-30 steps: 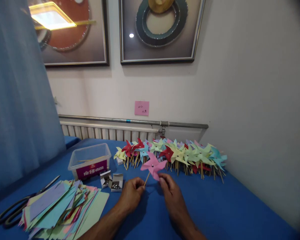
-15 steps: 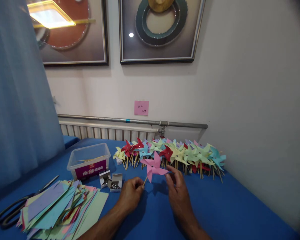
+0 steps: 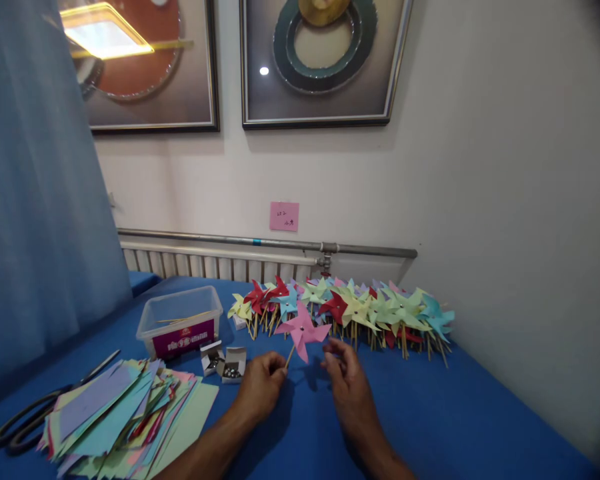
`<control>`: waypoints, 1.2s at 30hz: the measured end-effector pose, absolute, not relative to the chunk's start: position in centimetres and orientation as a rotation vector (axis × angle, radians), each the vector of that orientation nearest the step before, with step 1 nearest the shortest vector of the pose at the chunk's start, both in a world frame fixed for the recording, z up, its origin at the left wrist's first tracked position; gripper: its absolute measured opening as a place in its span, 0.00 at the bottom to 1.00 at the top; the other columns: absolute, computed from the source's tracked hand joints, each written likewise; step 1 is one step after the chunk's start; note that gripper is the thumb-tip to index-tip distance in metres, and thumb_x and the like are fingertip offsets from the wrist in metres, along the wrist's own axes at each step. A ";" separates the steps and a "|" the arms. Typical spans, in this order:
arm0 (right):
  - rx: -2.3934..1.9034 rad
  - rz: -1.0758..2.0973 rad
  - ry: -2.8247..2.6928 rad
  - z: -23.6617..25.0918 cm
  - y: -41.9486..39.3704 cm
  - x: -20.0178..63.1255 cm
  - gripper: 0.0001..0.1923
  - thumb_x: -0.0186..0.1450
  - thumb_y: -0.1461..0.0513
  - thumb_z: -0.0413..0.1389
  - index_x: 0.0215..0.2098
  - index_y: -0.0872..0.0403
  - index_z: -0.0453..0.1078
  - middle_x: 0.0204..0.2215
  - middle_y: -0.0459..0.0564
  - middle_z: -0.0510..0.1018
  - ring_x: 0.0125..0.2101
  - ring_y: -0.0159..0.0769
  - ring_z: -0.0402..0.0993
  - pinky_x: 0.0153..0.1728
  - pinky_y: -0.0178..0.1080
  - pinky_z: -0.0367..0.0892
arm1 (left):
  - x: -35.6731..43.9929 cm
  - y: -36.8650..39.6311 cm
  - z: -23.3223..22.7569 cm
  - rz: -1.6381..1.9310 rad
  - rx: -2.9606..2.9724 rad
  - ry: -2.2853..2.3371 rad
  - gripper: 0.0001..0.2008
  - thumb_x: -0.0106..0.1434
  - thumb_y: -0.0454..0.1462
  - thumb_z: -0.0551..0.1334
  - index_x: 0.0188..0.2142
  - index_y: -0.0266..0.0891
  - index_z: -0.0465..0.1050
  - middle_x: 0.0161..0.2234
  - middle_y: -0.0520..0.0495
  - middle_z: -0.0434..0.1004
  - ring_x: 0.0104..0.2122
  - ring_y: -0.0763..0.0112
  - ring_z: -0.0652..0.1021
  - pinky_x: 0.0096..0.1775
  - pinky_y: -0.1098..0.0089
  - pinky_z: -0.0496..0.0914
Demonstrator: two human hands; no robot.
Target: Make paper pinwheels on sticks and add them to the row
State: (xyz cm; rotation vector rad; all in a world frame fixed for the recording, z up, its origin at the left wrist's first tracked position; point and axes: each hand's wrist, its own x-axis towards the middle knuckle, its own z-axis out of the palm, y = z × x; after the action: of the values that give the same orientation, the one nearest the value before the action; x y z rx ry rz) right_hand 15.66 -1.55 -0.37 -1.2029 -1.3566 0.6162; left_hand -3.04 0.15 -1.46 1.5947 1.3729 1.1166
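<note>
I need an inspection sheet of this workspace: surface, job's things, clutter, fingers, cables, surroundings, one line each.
Surface: blue tablecloth covers the table.
Job's things: pink pinwheel on a wooden stick; row of finished pinwheels lies behind it along the wall.
Clutter: stack of coloured paper, scissors, clear plastic box, two small open cardboard boxes.
Fingers: left hand pinches the stick; right hand is open beside the pinwheel, and contact cannot be told.
Cables: nothing seen.
Surroundings: blue curtain, radiator with pipe, pink note, two framed pictures.
</note>
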 end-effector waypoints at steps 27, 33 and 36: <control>-1.233 0.561 -1.785 -0.5 -3.0 14.3 0.17 0.69 0.52 0.51 0.24 0.50 0.62 0.22 0.43 0.71 0.25 0.35 0.67 0.29 0.35 0.58 | -3.6 0.9 -2.5 1.220 1.500 1.365 0.06 0.56 0.38 0.61 0.27 0.36 0.74 0.23 0.52 0.72 0.27 0.71 0.69 0.31 0.71 0.61; -1.220 0.742 -1.645 -2.2 -2.7 13.3 0.15 0.68 0.52 0.51 0.27 0.50 0.65 0.20 0.41 0.69 0.22 0.33 0.64 0.26 0.34 0.57 | -1.1 -0.1 -3.2 1.237 1.443 1.290 0.08 0.52 0.40 0.63 0.24 0.37 0.71 0.23 0.52 0.72 0.27 0.70 0.70 0.31 0.71 0.63; -1.230 0.780 -1.573 -2.7 -2.6 13.0 0.14 0.67 0.52 0.53 0.27 0.51 0.67 0.20 0.41 0.70 0.22 0.33 0.65 0.26 0.34 0.58 | -0.4 -0.8 -3.4 1.225 1.497 1.281 0.08 0.55 0.40 0.61 0.26 0.37 0.74 0.25 0.50 0.76 0.29 0.68 0.73 0.34 0.70 0.65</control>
State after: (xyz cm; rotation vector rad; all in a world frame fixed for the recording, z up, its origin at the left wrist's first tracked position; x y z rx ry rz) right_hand 13.02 -2.55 -2.73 -1.2295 -1.5727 0.7799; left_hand -0.42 -0.79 -3.41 1.4966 1.2805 1.2254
